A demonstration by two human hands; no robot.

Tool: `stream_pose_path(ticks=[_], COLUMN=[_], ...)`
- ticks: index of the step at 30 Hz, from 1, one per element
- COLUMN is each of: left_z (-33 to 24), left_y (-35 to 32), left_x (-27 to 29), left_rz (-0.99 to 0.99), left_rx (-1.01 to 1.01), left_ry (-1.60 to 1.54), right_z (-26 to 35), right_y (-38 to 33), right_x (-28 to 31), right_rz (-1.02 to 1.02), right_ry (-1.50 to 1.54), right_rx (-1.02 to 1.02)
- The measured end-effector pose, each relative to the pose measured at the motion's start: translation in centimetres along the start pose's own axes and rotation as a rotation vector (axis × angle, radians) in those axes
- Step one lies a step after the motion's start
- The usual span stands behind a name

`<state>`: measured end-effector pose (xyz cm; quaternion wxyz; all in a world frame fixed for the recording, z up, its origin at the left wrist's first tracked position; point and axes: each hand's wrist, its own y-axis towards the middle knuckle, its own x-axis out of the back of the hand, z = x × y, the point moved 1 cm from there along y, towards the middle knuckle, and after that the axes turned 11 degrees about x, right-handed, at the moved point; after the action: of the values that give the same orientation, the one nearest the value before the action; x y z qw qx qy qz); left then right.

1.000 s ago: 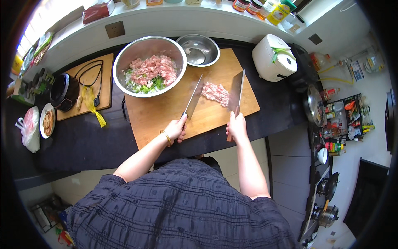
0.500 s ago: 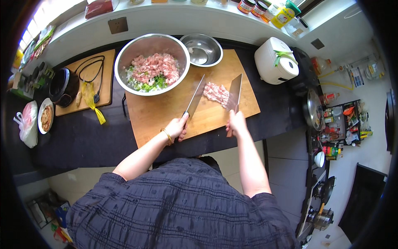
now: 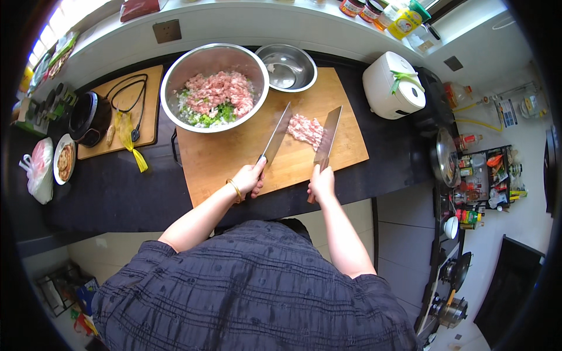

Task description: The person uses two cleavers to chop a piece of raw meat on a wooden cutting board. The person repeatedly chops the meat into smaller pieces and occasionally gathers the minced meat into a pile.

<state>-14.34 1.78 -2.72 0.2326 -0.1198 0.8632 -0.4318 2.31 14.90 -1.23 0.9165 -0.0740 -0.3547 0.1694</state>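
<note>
My left hand (image 3: 250, 179) is wrapped round the handle of a kitchen knife (image 3: 275, 135), whose blade slants up and to the right over the wooden cutting board (image 3: 222, 161). In my right hand (image 3: 322, 182) is a cleaver (image 3: 329, 136) with a broad blade and a wooden handle. Between the two blades lies a flat patch of chopped pink meat (image 3: 305, 130), its right edge against or just beside the cleaver. At the board's far left stands a large steel bowl (image 3: 174, 120) holding minced meat (image 3: 225, 93) and chopped green vegetables (image 3: 216, 115).
A smaller steel bowl (image 3: 301, 67) stands at the board's back edge. To the right is a white rice cooker (image 3: 383, 88) with a green leaf on its lid. Leftward are another board (image 3: 149, 105) with a black cord and yellow bag, a plate of food (image 3: 64, 162) and a plastic bag (image 3: 38, 172).
My right hand and the cleaver's handle have moved left and nearer my body, turning the blade to a stronger slant. My left hand and its knife have hardly moved.
</note>
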Motion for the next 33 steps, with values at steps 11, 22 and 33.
stream_pose_path(ticks=[11,22,33], left_z=[-0.3,0.1,0.2], left_y=[-0.3,-0.1,0.0], left_x=[0.1,0.2,0.2], left_rz=[0.011,0.008,-0.005], left_rx=[0.014,0.005,0.002], left_ry=[-0.017,-0.009,-0.014], right_z=[0.2,1.8,3.1], right_y=[2.2,3.4,1.4], right_x=[1.2,3.3,3.6], right_rz=[0.136,0.199,0.074], right_ry=[0.115,0.307,0.163], right_rx=[0.011,-0.01,0.094])
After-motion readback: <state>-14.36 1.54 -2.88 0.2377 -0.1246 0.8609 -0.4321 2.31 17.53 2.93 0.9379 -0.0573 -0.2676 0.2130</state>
